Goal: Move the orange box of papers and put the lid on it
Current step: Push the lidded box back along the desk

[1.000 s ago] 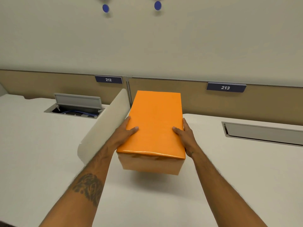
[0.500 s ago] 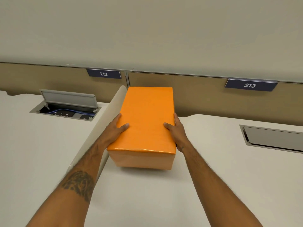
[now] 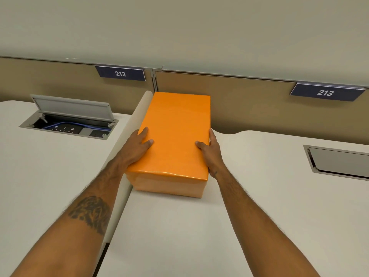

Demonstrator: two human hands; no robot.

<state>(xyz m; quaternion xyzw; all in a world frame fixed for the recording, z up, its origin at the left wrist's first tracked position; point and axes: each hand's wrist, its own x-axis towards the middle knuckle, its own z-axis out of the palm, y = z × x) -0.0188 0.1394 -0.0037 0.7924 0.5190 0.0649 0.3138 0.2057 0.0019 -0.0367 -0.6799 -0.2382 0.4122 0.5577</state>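
Note:
The orange box [image 3: 171,184] rests on the right-hand white desk [image 3: 259,206], close against the low divider, with its glossy orange lid [image 3: 175,128] seated on top. My left hand [image 3: 137,148] clasps the lid's left edge, thumb lying on the top. My right hand [image 3: 211,152] clasps the right edge the same way. The papers inside are hidden by the lid.
A cream divider [image 3: 127,148] separates the two desks, just left of the box. The left desk has an open cable hatch [image 3: 69,120] with sockets; the right desk has a closed hatch [image 3: 339,162]. A tan back panel carries the signs 212 [image 3: 120,73] and 213 [image 3: 325,92].
The box came down from above the desk and now sits on it, moved a little farther back. Both hands kept their hold on the lid's sides.

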